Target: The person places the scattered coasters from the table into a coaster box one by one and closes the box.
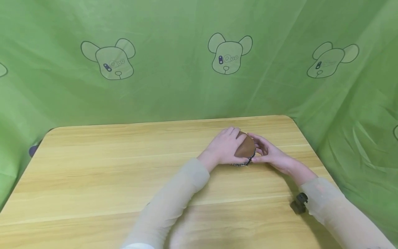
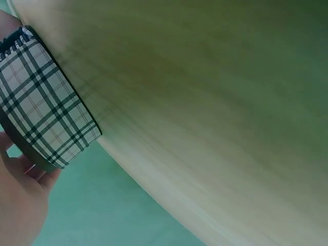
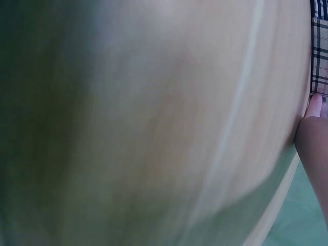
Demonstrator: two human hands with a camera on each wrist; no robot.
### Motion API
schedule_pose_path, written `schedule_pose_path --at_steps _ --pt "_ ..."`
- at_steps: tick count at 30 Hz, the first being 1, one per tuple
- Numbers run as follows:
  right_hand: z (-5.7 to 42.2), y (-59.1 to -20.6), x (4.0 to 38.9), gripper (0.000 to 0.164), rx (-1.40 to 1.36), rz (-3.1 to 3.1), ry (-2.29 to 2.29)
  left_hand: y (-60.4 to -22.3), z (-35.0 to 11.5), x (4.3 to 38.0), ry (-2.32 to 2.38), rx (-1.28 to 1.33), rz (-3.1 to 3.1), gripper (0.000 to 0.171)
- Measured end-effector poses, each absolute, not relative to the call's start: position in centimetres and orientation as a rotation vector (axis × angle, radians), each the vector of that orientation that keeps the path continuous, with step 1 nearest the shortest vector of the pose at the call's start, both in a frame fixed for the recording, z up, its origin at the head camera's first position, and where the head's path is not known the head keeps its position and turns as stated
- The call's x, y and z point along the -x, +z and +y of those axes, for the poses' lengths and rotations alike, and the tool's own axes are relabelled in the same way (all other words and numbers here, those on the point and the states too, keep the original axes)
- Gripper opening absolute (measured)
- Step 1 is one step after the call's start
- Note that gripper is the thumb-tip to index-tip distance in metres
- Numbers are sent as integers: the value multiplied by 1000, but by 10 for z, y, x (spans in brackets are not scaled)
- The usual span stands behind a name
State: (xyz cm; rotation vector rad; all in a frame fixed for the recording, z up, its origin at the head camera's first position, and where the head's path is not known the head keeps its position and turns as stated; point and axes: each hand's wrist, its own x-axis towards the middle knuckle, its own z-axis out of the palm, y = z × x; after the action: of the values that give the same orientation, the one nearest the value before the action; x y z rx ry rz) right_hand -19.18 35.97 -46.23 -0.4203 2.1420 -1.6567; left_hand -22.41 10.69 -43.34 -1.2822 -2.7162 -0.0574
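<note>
A round box (image 1: pixel 246 148) with a flat brown top and a plaid side stands toward the back right of the table. My left hand (image 1: pixel 225 147) grips it from the left, fingers spread over the brown top and thumb along the near edge. Around its right side curves my right hand (image 1: pixel 269 154), thumb toward the near side and forefinger at the far side. The left wrist view shows the box's white and dark green plaid side (image 2: pixel 43 100) with a stitched dark edge. Only a strip of the plaid side (image 3: pixel 320 54) shows in the right wrist view, beside a fingertip.
The wooden table (image 1: pixel 102 173) has rounded back corners. Green curtains (image 1: pixel 174 90) with printed bear heads hang behind it and at the sides. A small black device (image 1: pixel 299 203) sits by the right sleeve.
</note>
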Motion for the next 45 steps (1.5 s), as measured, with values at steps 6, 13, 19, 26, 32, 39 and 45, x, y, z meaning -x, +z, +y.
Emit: schedule_pose_path --at_steps 6,13,19,26,32,39,45 --pt "359 -463 195 95 430 2143 -1658 -434 106 225 -68 1279 -2726 90" --pt "361 -463 195 94 440 2137 -1666 -435 107 226 -93 1282 -2727 89" --pt "360 -460 193 94 435 2137 -1663 -436 108 226 -110 1293 -2729 89" --pt "359 -459 191 95 406 2153 -1637 -434 106 224 -89 1305 -2737 92" --pt "359 -460 191 96 393 2166 -1624 -433 103 223 -82 1317 -2741 92" --pt "359 -462 191 95 426 2147 -1638 -434 98 220 -69 1332 -2694 88" --pt "360 -462 191 95 424 2159 -1642 -430 91 217 -77 1345 -2664 84"
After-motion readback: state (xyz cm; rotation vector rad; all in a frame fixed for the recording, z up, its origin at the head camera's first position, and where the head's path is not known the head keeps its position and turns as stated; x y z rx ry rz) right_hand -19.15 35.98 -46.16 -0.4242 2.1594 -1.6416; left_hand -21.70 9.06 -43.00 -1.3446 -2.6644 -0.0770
